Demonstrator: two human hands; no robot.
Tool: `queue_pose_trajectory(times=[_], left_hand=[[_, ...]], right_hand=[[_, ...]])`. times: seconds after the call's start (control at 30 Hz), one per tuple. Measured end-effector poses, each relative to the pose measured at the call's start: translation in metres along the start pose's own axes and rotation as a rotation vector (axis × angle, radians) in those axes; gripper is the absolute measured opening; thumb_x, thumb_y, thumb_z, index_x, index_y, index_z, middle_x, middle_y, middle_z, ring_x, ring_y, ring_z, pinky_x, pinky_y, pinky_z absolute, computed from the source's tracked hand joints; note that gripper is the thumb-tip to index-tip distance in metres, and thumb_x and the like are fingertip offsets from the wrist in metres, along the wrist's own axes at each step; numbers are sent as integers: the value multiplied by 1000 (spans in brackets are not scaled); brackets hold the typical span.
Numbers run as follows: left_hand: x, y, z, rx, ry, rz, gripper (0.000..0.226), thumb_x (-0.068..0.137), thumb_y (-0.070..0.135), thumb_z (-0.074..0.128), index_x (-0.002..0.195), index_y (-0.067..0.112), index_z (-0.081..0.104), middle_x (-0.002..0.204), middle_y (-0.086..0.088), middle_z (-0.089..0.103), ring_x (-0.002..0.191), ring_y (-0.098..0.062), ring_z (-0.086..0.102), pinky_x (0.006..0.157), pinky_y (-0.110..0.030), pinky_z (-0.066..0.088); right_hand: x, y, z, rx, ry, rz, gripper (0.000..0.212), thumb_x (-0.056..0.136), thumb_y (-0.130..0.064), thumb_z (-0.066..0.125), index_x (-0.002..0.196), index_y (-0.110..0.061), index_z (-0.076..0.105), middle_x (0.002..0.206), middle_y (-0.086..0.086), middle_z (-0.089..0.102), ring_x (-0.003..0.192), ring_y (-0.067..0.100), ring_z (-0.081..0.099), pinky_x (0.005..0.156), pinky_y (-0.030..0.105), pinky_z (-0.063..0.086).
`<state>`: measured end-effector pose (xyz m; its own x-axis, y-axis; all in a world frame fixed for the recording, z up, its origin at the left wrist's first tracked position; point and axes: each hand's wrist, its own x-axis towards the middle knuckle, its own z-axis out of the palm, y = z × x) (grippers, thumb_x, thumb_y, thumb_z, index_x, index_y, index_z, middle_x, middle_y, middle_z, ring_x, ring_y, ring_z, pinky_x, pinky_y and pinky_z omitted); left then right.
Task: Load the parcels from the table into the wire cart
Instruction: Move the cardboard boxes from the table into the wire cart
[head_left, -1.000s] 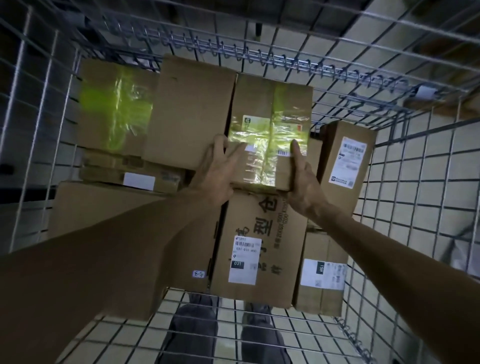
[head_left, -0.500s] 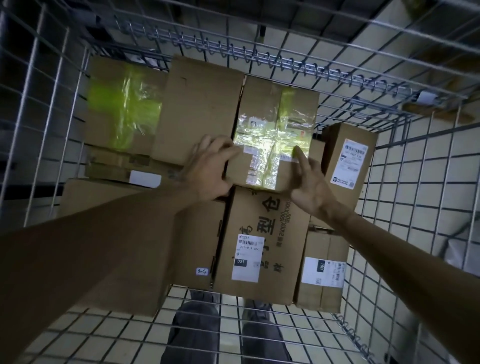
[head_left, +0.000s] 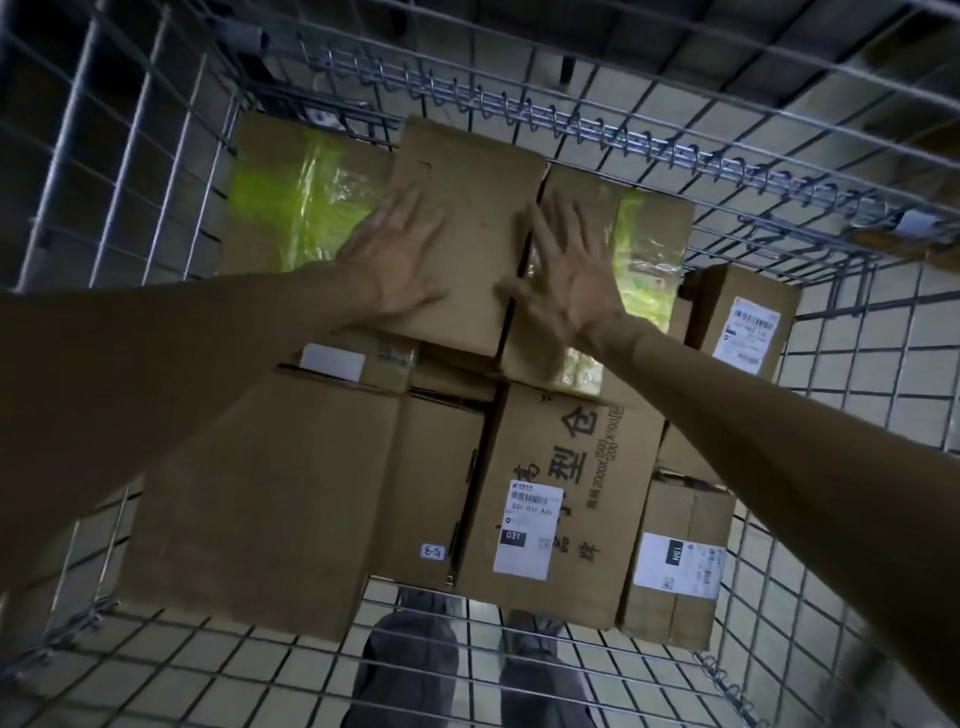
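Several cardboard parcels are stacked inside the wire cart (head_left: 675, 150). My left hand (head_left: 400, 260) lies flat, fingers spread, on the left part of a plain brown box (head_left: 467, 218) in the top row. My right hand (head_left: 563, 275) rests flat with fingers spread on the seam between that box and a parcel wrapped in shiny yellow-green tape (head_left: 644, 260) to its right. Neither hand grips anything. Another parcel with yellow-green tape (head_left: 291, 208) stands at the top left. Below them sit a large box with printed characters and a white label (head_left: 561, 499) and a big plain box (head_left: 270, 493).
The cart's wire walls rise on the left (head_left: 104, 156) and right (head_left: 883, 415). Small labelled boxes stand at the right: one higher (head_left: 743, 322), one lower (head_left: 680, 561). The wire floor (head_left: 260, 670) in front of the stack shows my shoes (head_left: 410, 660) and tiled ground beneath.
Both hands let go of the yellow-taped parcel, now set in the top row, and slid up and left to lie flat on the box faces.
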<state>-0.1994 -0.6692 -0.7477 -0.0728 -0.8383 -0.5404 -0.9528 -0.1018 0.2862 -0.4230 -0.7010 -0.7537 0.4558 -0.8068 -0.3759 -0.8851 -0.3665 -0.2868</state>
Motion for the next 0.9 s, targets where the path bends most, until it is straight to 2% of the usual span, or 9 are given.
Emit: queue_pose_trajectory(times=[0.23, 0.43, 0.63, 0.9], left_hand=[[19, -18, 9, 55, 18, 71, 96, 85, 62, 62, 157, 35, 5, 165, 2, -14, 151, -21, -12, 124, -42, 2], [25, -31, 25, 196, -1, 179, 99, 87, 72, 47, 156, 32, -11, 162, -4, -25, 148, -23, -24, 123, -49, 1], [28, -36, 28, 178, -53, 205, 98, 89, 72, 43, 154, 33, -19, 158, -2, -36, 144, -20, -35, 122, -47, -5], [34, -36, 29, 187, -75, 175, 97, 88, 72, 45, 153, 36, -18, 158, 1, -36, 145, -19, -33, 120, -47, -8]], right_hand=[[48, -18, 3, -134, -57, -50, 84, 97, -58, 38, 157, -17, -3, 164, 10, -13, 150, 27, -15, 122, 47, -2], [53, -21, 5, -236, -60, -45, 93, 92, -62, 45, 157, -15, -2, 164, 12, -11, 151, 29, -12, 122, 43, -3], [55, -10, 4, -216, -83, -87, 97, 90, -64, 48, 157, -16, -1, 164, 11, -13, 151, 27, -14, 120, 40, -5], [58, -6, 8, -269, -87, -97, 97, 90, -69, 43, 157, -16, -3, 164, 10, -14, 151, 26, -15, 121, 42, -2]])
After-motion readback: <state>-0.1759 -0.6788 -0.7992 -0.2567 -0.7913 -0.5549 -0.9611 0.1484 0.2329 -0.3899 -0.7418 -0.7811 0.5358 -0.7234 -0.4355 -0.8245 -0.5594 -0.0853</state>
